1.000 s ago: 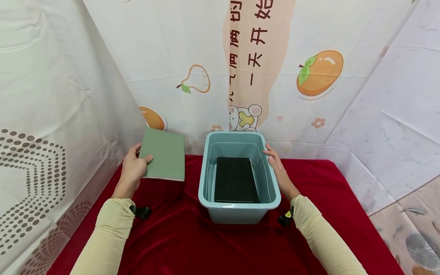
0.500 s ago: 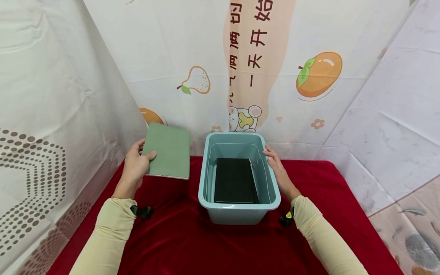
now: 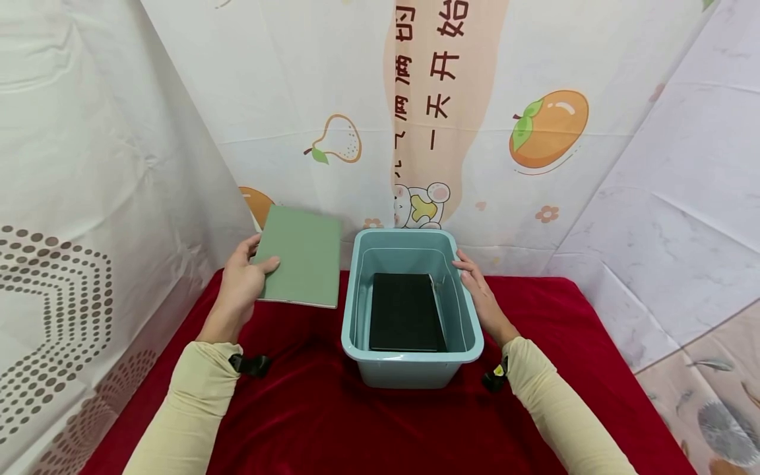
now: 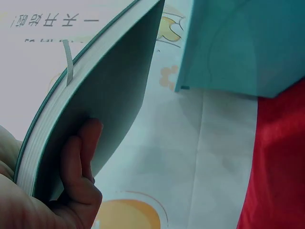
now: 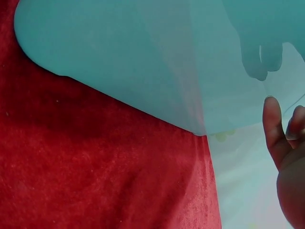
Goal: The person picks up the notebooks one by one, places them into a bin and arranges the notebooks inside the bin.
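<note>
My left hand (image 3: 237, 284) grips a green notebook (image 3: 304, 257) by its left edge, thumb on the cover and fingers behind. In the left wrist view, the notebook (image 4: 107, 86) shows pale page edges and a ribbon marker (image 4: 68, 62). It is held up left of a blue plastic bin (image 3: 410, 374). Inside the bin lies a black notebook (image 3: 404, 313), with a thin pale-edged item (image 3: 440, 310) along its right side. My right hand (image 3: 483, 300) rests at the bin's right rim, fingers extended. In the right wrist view, its fingers (image 5: 273, 121) are close to the bin's outer wall.
A red velvet cloth (image 3: 320, 422) covers the table under the bin. Behind it hangs a white printed curtain (image 3: 261, 99) with fruit pictures, and more draped fabric (image 3: 653, 218) closes off the right side.
My left hand has carried the green notebook rightward and slightly up, closer to the bin. The right hand and the bin have stayed in place.
</note>
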